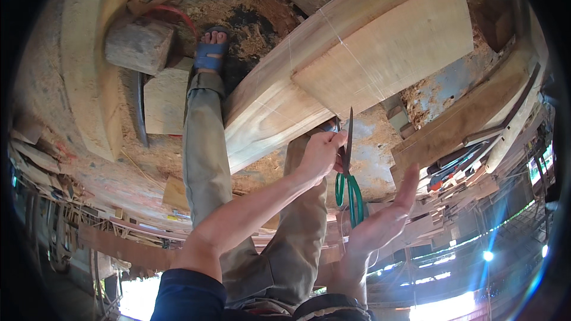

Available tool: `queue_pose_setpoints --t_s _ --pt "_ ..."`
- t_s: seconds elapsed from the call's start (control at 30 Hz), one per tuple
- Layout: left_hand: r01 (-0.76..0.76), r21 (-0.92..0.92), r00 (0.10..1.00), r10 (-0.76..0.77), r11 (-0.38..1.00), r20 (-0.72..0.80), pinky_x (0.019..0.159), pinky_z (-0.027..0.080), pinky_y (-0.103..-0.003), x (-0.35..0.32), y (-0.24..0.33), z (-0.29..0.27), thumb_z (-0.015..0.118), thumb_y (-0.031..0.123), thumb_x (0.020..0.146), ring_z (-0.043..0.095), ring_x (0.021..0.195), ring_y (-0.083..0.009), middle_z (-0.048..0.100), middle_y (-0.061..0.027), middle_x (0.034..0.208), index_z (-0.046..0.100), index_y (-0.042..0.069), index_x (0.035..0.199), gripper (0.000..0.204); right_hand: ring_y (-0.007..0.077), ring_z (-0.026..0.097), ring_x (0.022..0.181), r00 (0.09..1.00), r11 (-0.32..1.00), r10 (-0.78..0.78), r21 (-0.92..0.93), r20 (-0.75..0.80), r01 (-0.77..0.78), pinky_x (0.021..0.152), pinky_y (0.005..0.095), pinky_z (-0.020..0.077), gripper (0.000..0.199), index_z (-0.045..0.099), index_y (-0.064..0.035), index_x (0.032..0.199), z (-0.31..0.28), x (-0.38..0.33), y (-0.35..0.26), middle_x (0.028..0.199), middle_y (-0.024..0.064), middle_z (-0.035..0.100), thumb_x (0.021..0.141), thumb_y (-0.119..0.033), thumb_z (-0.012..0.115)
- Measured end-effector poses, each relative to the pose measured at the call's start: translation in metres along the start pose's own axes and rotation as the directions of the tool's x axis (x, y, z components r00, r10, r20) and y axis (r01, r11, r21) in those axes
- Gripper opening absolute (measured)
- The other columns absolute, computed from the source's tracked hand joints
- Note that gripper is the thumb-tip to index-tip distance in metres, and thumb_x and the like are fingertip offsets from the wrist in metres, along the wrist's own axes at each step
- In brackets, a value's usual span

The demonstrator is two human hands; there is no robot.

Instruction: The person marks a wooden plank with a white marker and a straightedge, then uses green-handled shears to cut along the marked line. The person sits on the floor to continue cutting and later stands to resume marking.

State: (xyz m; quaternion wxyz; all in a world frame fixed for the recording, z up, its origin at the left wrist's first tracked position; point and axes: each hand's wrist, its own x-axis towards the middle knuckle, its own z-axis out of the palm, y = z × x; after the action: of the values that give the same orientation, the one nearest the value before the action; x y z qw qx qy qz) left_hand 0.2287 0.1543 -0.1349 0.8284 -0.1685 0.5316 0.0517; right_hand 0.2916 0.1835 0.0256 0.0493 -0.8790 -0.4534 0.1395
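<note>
My left hand (322, 156) is closed on a pair of scissors (348, 169), its fingers at the blades near the pivot. The green loop handles hang toward me and the dark blades point away. My right hand (383, 220) is just to the right of the handles, with a finger stretched upward and nothing visible in its grip. Some of its fingers are hidden. A thin white thread shows by the right wrist. Ahead of my hands lies a large shaped wood block (380, 41) with a raised step and white lines across it.
To the left stand a long wood beam (89, 59) and a weathered block (140, 43). A plank (464, 113) lies at the right, near several hand tools (461, 163). Sawdust covers much of the floor. My sandalled foot (211, 50) is beside the large block.
</note>
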Motion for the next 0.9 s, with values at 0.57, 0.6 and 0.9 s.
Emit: queue_pose_setpoints --t_s 0.57,0.6,0.9 --pt "0.039 0.021 0.999 -0.040 0.999 0.013 0.053 0.055 -0.032 -0.002 0.007 -0.002 0.055 0.036 0.109 0.073 0.062 -0.0222 0.068 -0.0082 0.079 0.065 0.002 0.107 0.035 0.0421 0.051 0.141 0.991 0.770 0.099 0.637 -0.090 -0.019 0.118 0.0533 0.0398 0.084 0.035 -0.0009 0.156 0.016 -0.027 0.048 0.154 0.0287 0.047 0.106 -0.069 0.031" --pt "0.045 0.016 0.999 -0.045 0.999 0.021 0.053 0.055 -0.032 -0.003 0.008 -0.001 0.055 0.036 0.109 0.073 0.063 -0.0225 0.068 -0.0081 0.079 0.065 0.002 0.108 0.035 0.0423 0.052 0.140 0.999 0.733 0.039 0.680 -0.011 -0.021 0.116 0.0529 0.0421 0.091 0.035 0.0001 0.156 0.020 -0.030 0.055 0.154 0.0287 0.046 0.102 -0.074 0.034" --pt "-0.092 0.171 0.995 0.084 0.981 0.054 0.073 0.052 -0.030 0.006 0.007 -0.007 0.059 0.042 0.108 0.065 0.076 -0.0117 0.070 -0.0061 0.078 0.071 0.004 0.097 0.041 0.0368 0.066 0.115 0.830 0.950 0.109 0.189 0.547 -0.249 0.096 0.0469 0.0539 0.047 0.056 0.0040 0.140 0.047 -0.018 0.061 0.130 0.0254 0.063 0.104 -0.025 0.063"
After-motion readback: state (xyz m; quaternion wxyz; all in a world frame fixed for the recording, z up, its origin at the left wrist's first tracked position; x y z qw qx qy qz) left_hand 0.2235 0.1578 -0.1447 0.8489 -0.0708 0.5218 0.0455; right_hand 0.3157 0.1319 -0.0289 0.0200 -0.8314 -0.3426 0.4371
